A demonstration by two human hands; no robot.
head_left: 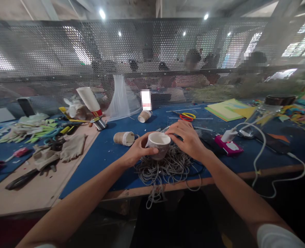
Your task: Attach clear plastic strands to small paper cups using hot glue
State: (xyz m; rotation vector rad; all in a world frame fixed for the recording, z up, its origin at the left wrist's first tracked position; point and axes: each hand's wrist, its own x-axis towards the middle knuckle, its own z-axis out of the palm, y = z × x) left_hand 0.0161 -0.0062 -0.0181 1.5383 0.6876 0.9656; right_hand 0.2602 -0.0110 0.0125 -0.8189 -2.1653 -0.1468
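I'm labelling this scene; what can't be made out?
All in the head view:
- left hand: some fingers, hidden behind the cup
- table under the cord: covered by it
- right sleeve: cut off by the bottom edge

From head height, the single view faces forward and down across the nearby workbench [101, 158].

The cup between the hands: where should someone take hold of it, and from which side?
The cup is probably best held round its side wall below the rim, from the left, where the left hand is. It is roughly upright, its wall narrowing downward, so a curved grip should suit; the right hand is at the rim's right side.
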